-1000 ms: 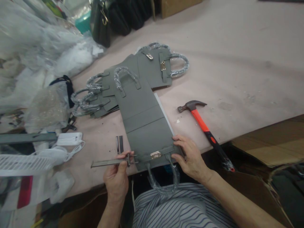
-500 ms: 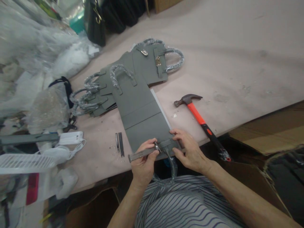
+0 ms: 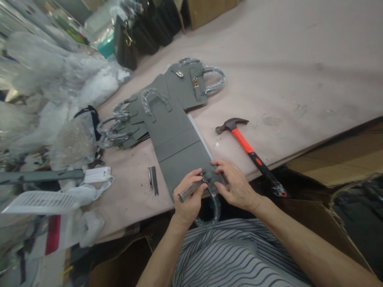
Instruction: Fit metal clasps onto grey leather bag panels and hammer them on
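A grey leather bag panel (image 3: 179, 139) lies lengthwise over the table, its near end at the table's front edge. From that end a plastic-wrapped handle (image 3: 216, 213) hangs toward my body. My left hand (image 3: 188, 197) is closed around a metal punch (image 3: 190, 191), a rod with a blunt round end pointing left. The punch's other end is near small metal hardware at the panel's strap, partly hidden by my fingers. My right hand (image 3: 235, 183) pinches the panel's right near edge beside the strap. A claw hammer (image 3: 242, 139) with a red and black grip lies to the right.
Two slim metal tools (image 3: 153, 180) lie left of the panel. More grey bag panels (image 3: 188, 83) with wrapped handles are stacked behind. Dark bags (image 3: 125, 46) stand at the back, near clear plastic wrapping (image 3: 68, 71). A white fan (image 3: 44, 201) sits at left.
My left hand has shifted slightly right and turned the punch, so its blunt end points more toward me. My right hand stays on the panel edge. The view has shifted slightly.
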`<move>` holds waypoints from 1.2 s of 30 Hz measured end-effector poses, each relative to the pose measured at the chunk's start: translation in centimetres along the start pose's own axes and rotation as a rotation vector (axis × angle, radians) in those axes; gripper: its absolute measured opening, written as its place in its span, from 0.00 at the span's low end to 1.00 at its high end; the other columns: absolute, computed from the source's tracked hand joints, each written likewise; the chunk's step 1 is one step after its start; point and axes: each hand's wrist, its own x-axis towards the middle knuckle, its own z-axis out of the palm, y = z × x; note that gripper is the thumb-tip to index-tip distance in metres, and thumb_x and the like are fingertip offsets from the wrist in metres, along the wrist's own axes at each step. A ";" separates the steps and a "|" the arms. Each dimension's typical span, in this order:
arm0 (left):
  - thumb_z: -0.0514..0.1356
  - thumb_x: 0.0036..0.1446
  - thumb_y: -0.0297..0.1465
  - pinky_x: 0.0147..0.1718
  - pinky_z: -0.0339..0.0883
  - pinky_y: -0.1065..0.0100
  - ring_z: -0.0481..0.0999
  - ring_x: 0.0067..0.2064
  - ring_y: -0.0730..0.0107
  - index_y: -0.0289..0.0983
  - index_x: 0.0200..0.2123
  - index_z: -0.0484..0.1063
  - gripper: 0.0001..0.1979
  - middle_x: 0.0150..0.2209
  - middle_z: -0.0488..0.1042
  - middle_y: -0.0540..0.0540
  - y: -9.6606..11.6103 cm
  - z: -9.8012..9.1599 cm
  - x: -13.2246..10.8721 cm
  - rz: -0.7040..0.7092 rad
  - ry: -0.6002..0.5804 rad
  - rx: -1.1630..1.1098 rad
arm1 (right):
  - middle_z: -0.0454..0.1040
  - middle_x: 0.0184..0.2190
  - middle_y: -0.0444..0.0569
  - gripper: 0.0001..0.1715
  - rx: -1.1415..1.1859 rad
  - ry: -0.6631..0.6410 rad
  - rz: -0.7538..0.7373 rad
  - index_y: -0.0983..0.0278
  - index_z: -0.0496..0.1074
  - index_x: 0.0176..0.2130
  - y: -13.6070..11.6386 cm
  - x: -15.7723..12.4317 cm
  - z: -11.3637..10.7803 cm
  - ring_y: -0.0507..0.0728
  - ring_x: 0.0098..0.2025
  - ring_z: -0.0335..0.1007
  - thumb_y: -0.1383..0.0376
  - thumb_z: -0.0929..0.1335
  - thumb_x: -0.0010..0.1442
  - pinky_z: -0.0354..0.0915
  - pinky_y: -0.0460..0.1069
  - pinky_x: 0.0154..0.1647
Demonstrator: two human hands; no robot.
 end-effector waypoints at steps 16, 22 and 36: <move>0.63 0.63 0.30 0.53 0.76 0.52 0.81 0.51 0.59 0.37 0.41 0.75 0.04 0.47 0.81 0.39 -0.7 0.5 -0.5 0.050 -0.011 0.077 | 0.69 0.59 0.61 0.20 0.005 0.010 -0.018 0.61 0.62 0.48 0.4 -0.3 0.2 0.67 0.61 0.66 0.72 0.67 0.57 0.66 0.66 0.58; 0.62 0.63 0.28 0.52 0.77 0.55 0.81 0.50 0.61 0.37 0.41 0.74 0.03 0.47 0.81 0.40 -0.5 0.7 0.0 0.077 -0.010 0.113 | 0.70 0.59 0.61 0.19 -0.006 0.012 -0.016 0.61 0.62 0.49 0.2 -0.2 0.1 0.67 0.62 0.66 0.72 0.67 0.58 0.66 0.66 0.58; 0.60 0.63 0.27 0.52 0.77 0.53 0.81 0.51 0.59 0.37 0.42 0.73 0.04 0.47 0.80 0.39 -0.7 1.2 -1.0 0.134 0.041 0.196 | 0.70 0.59 0.60 0.20 -0.024 0.014 -0.023 0.60 0.62 0.50 0.3 -0.2 0.1 0.67 0.61 0.67 0.72 0.66 0.57 0.66 0.67 0.58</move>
